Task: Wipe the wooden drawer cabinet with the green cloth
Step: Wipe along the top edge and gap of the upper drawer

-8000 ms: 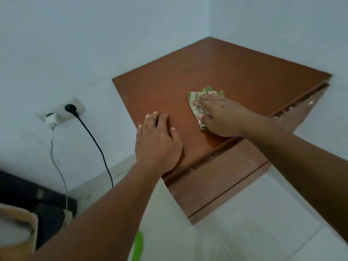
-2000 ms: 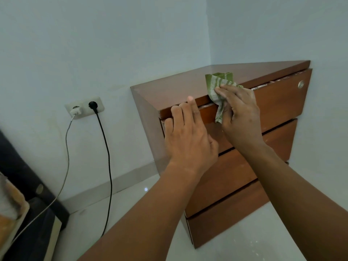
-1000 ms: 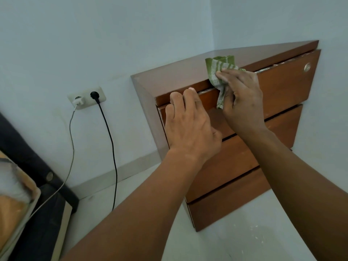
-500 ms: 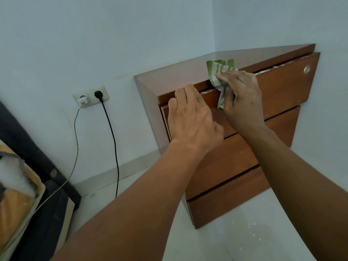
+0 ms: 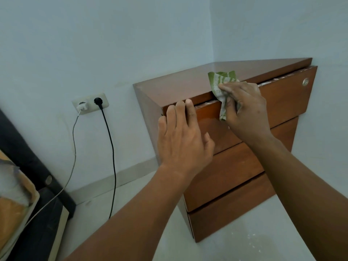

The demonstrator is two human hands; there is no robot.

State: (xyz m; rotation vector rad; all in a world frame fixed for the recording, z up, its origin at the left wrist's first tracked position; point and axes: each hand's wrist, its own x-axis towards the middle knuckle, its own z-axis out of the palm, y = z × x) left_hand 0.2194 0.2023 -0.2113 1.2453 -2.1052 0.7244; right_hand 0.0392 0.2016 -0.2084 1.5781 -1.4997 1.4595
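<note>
Wiping the upper edge of the top drawer (image 5: pixel 282 98) on the wooden cabinet (image 5: pixel 178 85), which stands in the room corner.

The right hand (image 5: pixel 246 110) grips the green cloth (image 5: pixel 222 81), bunched between thumb and curled fingers (image 5: pixel 228 87) and pressed to the seam where the drawer meets the cabinet top, apparently to clear dust from that gap. The left hand (image 5: pixel 182 136) lies flat on the drawer front near its left corner, its fingers straight and holding nothing, probably bracing the drawer against the wiping pressure. The lower drawer fronts appear not yet reached.
</note>
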